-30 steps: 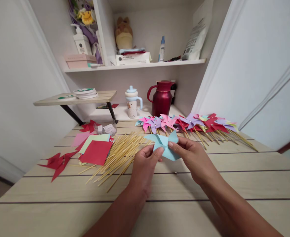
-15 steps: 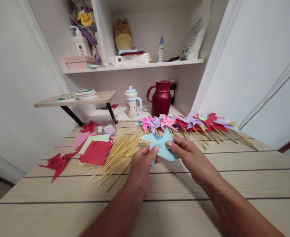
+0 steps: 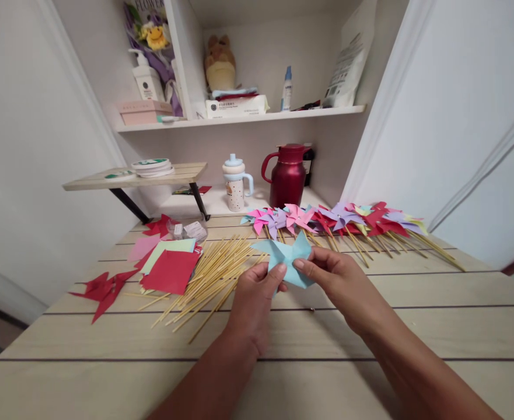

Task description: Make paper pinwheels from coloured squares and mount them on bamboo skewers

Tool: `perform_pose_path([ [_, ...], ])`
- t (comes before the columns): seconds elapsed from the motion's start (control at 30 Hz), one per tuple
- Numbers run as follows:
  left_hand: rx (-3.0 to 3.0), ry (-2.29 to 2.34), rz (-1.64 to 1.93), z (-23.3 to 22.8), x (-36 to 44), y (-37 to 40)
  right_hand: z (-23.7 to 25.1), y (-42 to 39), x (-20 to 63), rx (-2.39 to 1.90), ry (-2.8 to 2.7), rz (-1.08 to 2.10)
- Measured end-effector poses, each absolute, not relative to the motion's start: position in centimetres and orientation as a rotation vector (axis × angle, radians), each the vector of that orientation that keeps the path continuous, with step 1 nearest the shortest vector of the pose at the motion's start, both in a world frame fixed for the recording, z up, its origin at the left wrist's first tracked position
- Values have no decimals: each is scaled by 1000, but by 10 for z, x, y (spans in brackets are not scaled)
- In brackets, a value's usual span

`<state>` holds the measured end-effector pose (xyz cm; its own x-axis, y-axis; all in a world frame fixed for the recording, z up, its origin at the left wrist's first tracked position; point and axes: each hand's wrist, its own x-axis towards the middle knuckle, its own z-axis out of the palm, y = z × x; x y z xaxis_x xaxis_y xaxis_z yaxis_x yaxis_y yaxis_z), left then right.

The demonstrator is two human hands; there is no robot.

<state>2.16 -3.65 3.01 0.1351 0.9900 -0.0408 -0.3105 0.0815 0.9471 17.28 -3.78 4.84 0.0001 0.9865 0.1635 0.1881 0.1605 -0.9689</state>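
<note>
Between my two hands is a light blue paper pinwheel [image 3: 292, 252], held above the table with its pointed blades partly hidden by my fingers. My left hand [image 3: 257, 297] pinches its lower left part, thumb on top. My right hand [image 3: 333, 271] grips the right side between thumb and fingers, the thumb pressing near the middle. Just left of my left hand lies a loose pile of thin wooden sticks [image 3: 208, 280]. A tiny metallic piece [image 3: 312, 309] rests on the table below the paper.
Finished pinwheels on sticks [image 3: 339, 217] lie in a row at the back right. On the left are red paper squares [image 3: 171, 272], red cut paper [image 3: 103, 289] and small clear packets [image 3: 191, 231]. A red jug [image 3: 288, 178], a cup [image 3: 235, 186] and a small raised shelf [image 3: 182, 172] stand behind.
My right thumb has shifted slightly inward and down on the blue paper, and its right side looks more folded over. My left hand keeps its pinch. The view has shifted slightly.
</note>
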Motion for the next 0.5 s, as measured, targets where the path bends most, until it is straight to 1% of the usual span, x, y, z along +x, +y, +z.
perform_pose_path([
  [0.5,1083,1032,1257,39,21,-38,42,-35,175,-1263,-1350,1020],
])
